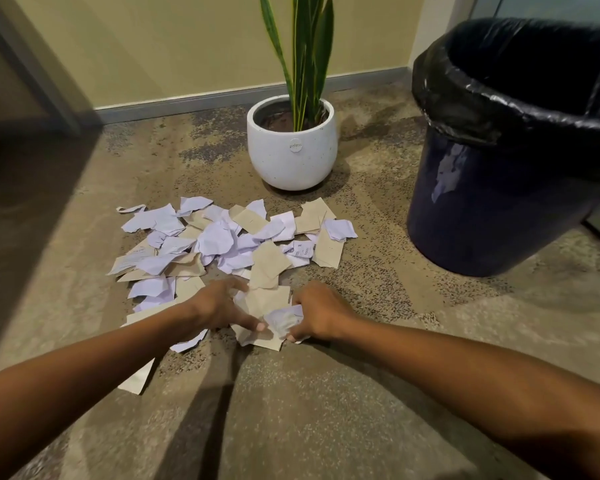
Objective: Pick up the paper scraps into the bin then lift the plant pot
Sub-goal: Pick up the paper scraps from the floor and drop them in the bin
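The left hand (pixel 219 303) is pressed palm down on the near edge of the paper scraps (pixel 222 240), its fingers spread loosely over beige and white pieces and its thumb stretched toward the other hand. No scrap can be seen fully enclosed in it; the pieces are touched and pinned rather than lifted. The right hand (pixel 317 313) is curled into a loose fist, and a crumpled white scrap (pixel 284 318) is pinched between its thumb and fingers, just beside the left thumb tip. Both forearms are extended forward from the lower corners of the view and are angled inward, so that the hands are brought near each other at the front of the pile.

The rest of the scraps are scattered across the mottled carpet (pixel 326 410), between the hands and the plant pot (pixel 291 150). The white round pot is set upright on the carpet near the wall, with long green leaves (pixel 305 53) rising from it. The dark bin (pixel 499 188), lined with a black bag (pixel 471 98), is seen to the right of the pile, apart from the scraps.
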`<state>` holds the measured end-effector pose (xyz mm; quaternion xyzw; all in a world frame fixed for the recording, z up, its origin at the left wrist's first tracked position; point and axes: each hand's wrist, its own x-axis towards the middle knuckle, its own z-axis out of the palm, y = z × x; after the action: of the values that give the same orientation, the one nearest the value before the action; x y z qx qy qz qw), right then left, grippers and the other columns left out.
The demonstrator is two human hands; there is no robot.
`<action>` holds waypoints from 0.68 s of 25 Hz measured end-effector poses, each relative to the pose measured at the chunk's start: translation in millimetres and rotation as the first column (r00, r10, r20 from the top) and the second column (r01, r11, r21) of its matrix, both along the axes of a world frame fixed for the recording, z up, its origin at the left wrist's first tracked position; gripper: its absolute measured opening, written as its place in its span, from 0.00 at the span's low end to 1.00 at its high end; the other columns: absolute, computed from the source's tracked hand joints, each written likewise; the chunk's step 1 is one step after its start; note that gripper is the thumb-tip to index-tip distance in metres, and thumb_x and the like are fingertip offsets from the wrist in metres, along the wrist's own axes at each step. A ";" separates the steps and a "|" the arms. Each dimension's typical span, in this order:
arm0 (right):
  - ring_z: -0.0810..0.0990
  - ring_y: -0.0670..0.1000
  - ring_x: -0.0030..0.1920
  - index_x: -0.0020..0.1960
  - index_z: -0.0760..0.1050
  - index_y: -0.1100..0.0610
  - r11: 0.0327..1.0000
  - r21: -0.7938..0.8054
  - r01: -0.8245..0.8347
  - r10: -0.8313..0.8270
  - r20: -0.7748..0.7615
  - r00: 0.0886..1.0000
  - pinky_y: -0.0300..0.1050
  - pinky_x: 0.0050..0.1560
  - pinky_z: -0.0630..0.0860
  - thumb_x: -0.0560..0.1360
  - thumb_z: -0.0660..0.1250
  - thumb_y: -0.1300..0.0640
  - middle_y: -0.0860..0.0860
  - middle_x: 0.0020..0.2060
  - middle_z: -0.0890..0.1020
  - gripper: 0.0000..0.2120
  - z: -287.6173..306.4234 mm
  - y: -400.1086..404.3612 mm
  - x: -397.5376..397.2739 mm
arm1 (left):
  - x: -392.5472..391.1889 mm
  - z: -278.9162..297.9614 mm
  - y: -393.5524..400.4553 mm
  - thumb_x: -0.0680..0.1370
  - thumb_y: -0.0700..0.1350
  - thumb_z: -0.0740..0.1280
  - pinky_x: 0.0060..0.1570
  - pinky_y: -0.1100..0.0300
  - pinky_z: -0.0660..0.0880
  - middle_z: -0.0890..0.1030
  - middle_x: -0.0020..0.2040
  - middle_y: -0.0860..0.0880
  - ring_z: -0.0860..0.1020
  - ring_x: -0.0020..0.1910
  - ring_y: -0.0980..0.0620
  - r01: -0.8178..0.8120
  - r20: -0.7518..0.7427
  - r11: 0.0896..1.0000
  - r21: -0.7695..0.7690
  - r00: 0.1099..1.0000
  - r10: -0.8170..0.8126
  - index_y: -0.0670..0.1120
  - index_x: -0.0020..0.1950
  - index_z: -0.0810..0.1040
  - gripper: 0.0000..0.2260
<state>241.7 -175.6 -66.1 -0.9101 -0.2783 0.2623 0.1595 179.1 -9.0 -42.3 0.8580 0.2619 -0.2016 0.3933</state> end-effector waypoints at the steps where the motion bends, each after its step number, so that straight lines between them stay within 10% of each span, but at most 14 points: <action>1: 0.78 0.55 0.50 0.52 0.79 0.56 0.999 0.032 0.019 -0.018 -0.014 1.000 0.46 0.45 0.73 0.64 0.78 0.49 0.53 0.50 0.81 0.20 1.6 -4.3 2.3 | -1.3 1.2 -2.5 0.61 0.44 0.80 0.41 0.60 0.70 0.72 0.46 0.49 0.71 0.48 0.50 0.019 -0.017 1.000 -0.007 1.000 -0.019 0.47 0.60 0.74 0.29; 8: 0.73 0.50 0.35 0.28 0.69 0.49 0.970 0.211 0.122 -0.108 -0.074 0.991 0.42 0.33 0.65 0.65 0.78 0.49 0.46 0.28 0.73 0.18 34.2 -28.4 23.7 | -2.4 13.0 -17.3 0.66 0.38 0.76 0.48 0.52 0.79 0.81 0.45 0.40 0.79 0.38 0.48 0.075 0.039 0.997 -0.001 0.996 -0.075 0.44 0.44 0.78 0.11; 12: 0.66 0.50 0.28 0.26 0.64 0.56 0.936 0.313 0.160 -0.152 -0.047 0.987 0.44 0.33 0.58 0.68 0.75 0.48 0.51 0.24 0.68 0.24 69.6 -34.1 37.7 | -0.6 30.6 -19.1 0.65 0.43 0.78 0.44 0.58 0.73 0.80 0.41 0.45 0.76 0.39 0.50 0.129 0.050 0.991 -0.029 0.991 -0.127 0.44 0.43 0.80 0.11; 17: 0.72 0.47 0.30 0.41 0.81 0.64 0.914 0.385 0.128 -0.141 0.005 0.990 0.42 0.33 0.65 0.67 0.76 0.51 0.52 0.30 0.78 0.15 102.9 -45.2 43.2 | 7.1 64.4 -31.1 0.71 0.34 0.71 0.41 0.65 0.76 0.84 0.44 0.41 0.79 0.43 0.50 0.069 0.186 0.997 -0.034 0.981 -0.062 0.41 0.41 0.82 0.03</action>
<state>284.9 -220.9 36.8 -0.8825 -0.2634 0.1761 0.3476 186.2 -40.0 22.2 0.8731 0.1919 -0.1393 0.4260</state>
